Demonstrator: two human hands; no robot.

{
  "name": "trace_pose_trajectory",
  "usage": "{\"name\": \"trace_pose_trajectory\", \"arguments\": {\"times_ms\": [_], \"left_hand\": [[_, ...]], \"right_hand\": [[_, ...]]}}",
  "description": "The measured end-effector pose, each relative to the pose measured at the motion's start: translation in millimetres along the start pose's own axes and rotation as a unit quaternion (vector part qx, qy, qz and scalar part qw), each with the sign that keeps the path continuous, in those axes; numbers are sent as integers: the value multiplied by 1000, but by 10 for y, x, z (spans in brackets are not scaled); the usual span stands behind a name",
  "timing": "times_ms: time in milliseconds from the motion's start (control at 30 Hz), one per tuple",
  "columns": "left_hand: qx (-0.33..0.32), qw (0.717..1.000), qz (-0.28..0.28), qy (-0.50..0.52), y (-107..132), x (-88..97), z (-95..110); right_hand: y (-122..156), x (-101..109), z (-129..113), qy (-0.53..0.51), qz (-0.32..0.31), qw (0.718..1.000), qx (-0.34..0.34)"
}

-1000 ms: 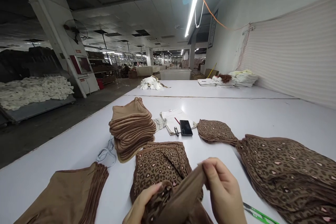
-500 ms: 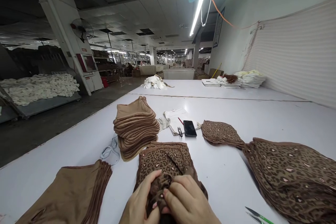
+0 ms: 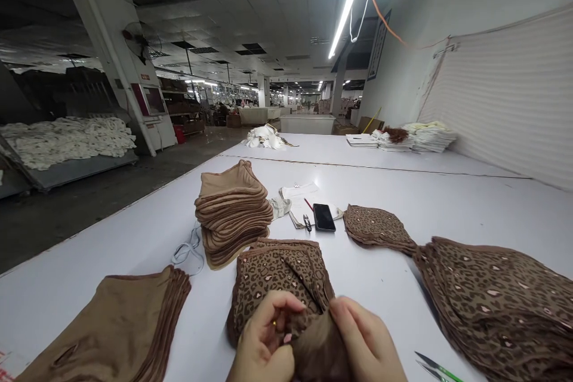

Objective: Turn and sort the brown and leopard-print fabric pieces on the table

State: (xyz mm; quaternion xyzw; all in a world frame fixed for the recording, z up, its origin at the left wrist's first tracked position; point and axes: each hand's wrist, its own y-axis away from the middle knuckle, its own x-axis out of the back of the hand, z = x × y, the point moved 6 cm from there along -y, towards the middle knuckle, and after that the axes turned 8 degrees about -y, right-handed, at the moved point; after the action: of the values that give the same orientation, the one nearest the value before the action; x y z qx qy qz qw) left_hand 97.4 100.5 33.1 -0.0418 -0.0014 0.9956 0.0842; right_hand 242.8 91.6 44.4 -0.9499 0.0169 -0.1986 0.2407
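Both hands are at the near end of a stack of leopard-print cloth pieces on the white table. My right hand pinches the edge of a brown fabric piece, its plain side turned up. On the other side my left hand curls its fingers around the same piece, with a bit of leopard print and pink between the hands. The lower part of the fabric runs out of the frame at the bottom.
Folded plain brown pieces rise behind on the left; more brown pieces lie front left. Leopard-print piles lie right. Green-handled scissors are near the front edge. A phone, papers and thread snips sit mid-table.
My hands have moved apart and slightly right. The bunched leopard-print fabric is now spread, showing its plain brown side between them. The view has shifted slightly.
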Motion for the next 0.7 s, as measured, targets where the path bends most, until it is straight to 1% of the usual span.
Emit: {"name": "trace_pose_trajectory", "arguments": {"times_ms": [33, 67, 100, 133, 167, 200, 233, 267, 300, 333, 367, 400, 467, 500, 533, 600, 667, 700], "left_hand": [[8, 1000, -12, -4, 24, -25, 25], [17, 999, -25, -15, 40, -41, 34], [29, 999, -35, -30, 44, -43, 26], [41, 997, -42, -43, 35, -30, 8], [55, 996, -45, -52, 16, -5, -19], [66, 995, -47, -61, -10, 27, -45], [71, 994, -51, -68, -38, 59, -63], [69, 993, -58, -78, -65, 88, -69], [57, 992, -60, -98, -87, 121, -58], [33, 989, -57, -134, -103, 156, -27], [6, 982, -51, -183, -107, 191, 16], [-23, 971, -49, -234, -100, 217, 67], [-69, 946, -60, -310, -58, 249, 170], [-86, 938, -71, -329, -29, 265, 218], [-98, 933, -85, -336, 2, 281, 261], [-121, 931, -113, -326, 57, 318, 330], [-121, 944, -121, -283, 70, 368, 337], [-107, 958, -114, -240, 52, 394, 304]], "right_hand": [[-47, -3, 35, -9, -6, 1000, -22], [-83, -9, 40, -10, -11, 1000, -23], [-108, -10, 23, -8, -12, 1000, -13], [-121, 3, -26, 2, -5, 1000, 16], [-122, 26, -105, 22, 7, 998, 63], [-108, 54, -212, 50, 22, 990, 127], [-78, 80, -335, 78, 36, 975, 203], [-39, 93, -452, 106, 45, 954, 276], [-2, 83, -544, 135, 41, 931, 336], [20, 52, -604, 162, 26, 912, 376], [24, 7, -630, 182, 4, 901, 395], [11, -51, -624, 195, -22, 898, 393], [-37, -170, -553, 192, -62, 911, 360], [-52, -219, -516, 177, -65, 918, 350], [-61, -263, -486, 163, -61, 922, 347], [-48, -319, -472, 135, -40, 918, 372], [-19, -363, -498, 118, -41, 909, 398], [-1, -378, -525, 119, -41, 905, 407]]}}
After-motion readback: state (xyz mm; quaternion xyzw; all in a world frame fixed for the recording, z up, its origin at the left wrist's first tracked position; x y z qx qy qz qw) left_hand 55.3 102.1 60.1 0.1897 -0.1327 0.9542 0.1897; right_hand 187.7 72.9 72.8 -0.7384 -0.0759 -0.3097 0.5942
